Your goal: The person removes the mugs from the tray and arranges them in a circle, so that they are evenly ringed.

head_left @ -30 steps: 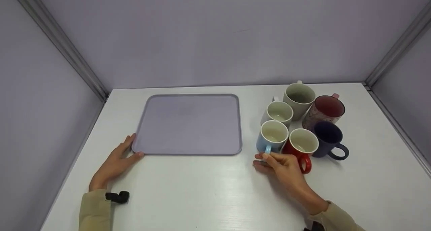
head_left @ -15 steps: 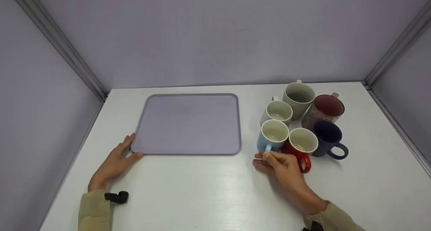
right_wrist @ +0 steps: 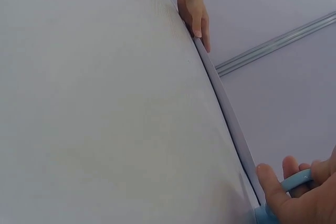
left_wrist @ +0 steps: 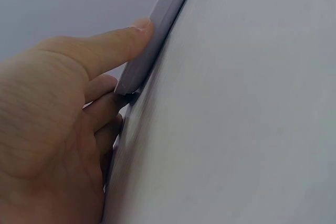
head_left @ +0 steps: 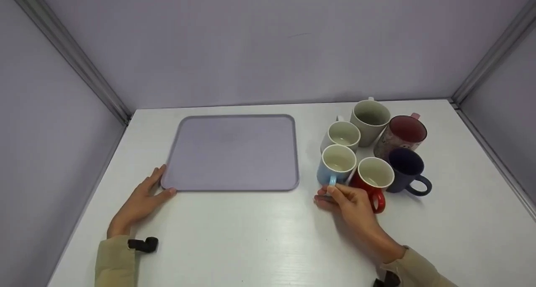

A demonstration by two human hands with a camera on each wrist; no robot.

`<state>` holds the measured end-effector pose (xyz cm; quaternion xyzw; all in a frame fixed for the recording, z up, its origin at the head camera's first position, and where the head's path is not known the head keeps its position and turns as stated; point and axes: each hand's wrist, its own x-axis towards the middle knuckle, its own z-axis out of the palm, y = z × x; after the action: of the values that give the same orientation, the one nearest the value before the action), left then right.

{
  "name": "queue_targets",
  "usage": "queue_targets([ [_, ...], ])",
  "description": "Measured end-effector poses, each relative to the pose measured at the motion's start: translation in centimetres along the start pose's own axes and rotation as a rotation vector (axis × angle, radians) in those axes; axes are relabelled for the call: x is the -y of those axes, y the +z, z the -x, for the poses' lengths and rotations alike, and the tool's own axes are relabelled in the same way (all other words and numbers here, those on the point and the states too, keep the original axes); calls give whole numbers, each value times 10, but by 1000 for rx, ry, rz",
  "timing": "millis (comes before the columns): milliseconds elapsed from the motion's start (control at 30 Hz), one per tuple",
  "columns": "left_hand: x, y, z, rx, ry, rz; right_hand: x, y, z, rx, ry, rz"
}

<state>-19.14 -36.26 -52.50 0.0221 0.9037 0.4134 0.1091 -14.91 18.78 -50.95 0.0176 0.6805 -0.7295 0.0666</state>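
In the head view, my right hand (head_left: 356, 205) pinches the handle of a light blue mug (head_left: 328, 172) between thumb and fingers. The mug is upright, white inside, and its handle (right_wrist: 296, 180) also shows in the right wrist view. A white mug (head_left: 326, 141) stands right behind it, and a red mug (head_left: 363, 184) is close on its right. At the left, my left hand (head_left: 140, 203) touches the near left corner of a grey-purple tray (head_left: 230, 153). Its thumb lies on the near rim (left_wrist: 157, 35), its fairly straight fingers along the left side.
Behind and right of these stand a larger white mug (head_left: 366, 132), a patterned mug (head_left: 391, 142) with a dark red inside, and a dark blue mug (head_left: 404, 176). The white table (head_left: 234, 237) is bounded by a back wall (head_left: 251, 48) and side walls.
The light blue mug and the white mug behind it have shifted very slightly left and away. My left hand keeps its place at the tray; the head view has moved a little.
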Motion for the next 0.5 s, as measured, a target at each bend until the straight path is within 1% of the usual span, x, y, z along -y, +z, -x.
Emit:
queue_targets([
  [267,2,-1,0,6,-9,29,0,2,-6,-9,-20,-11],
  [500,2,1,0,5,-17,6,0,3,-3,-79,8,1],
])
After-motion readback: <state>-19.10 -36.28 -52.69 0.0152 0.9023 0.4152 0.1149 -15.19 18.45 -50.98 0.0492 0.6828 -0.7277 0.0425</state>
